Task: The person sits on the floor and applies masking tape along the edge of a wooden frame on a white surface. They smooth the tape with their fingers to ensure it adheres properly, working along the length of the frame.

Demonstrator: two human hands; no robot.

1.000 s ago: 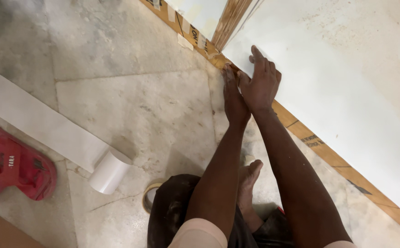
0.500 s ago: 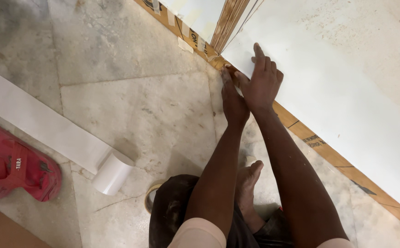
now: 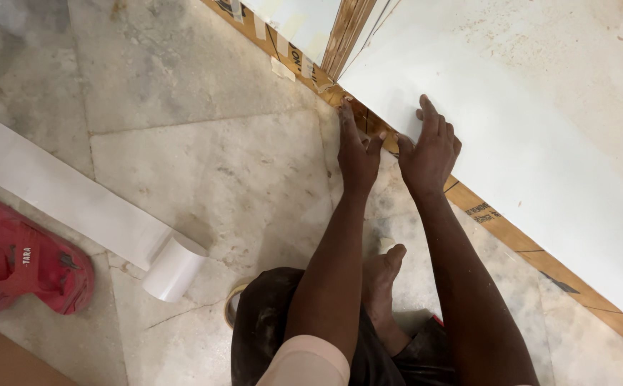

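Foot: bare foot (image 3: 381,275) tucked under the crouching person, on the marble floor (image 3: 204,164).
Tape roll: small brownish tape roll (image 3: 233,304) on the floor just beside the knee, partly hidden.
Laminate roll: white sheet roll (image 3: 174,268) lies left of the person, its loose strip running off toward the upper left; a red tool (image 3: 18,261) sits near it, apart.
Left hand: left hand (image 3: 358,154) flat and unclenched, fingertips on the plywood edge (image 3: 497,221) where the floor meets it; grasps nothing.
Right hand: right hand (image 3: 429,154) spread, palm down, pressing the white laminate sheet (image 3: 526,143) at its lower edge; holds nothing closed.
Sheet position: laminate covers the board face, its lower edge just above the bare plywood strip, hands near its left corner.
Handling, judged: sheet looks thin, smooth, light, likely springy and slippery under a palm; edges probably chip-prone. Best pressed flat with open palms close to the edge, not pinched.
Far: more taped board edges (image 3: 283,46) at top.
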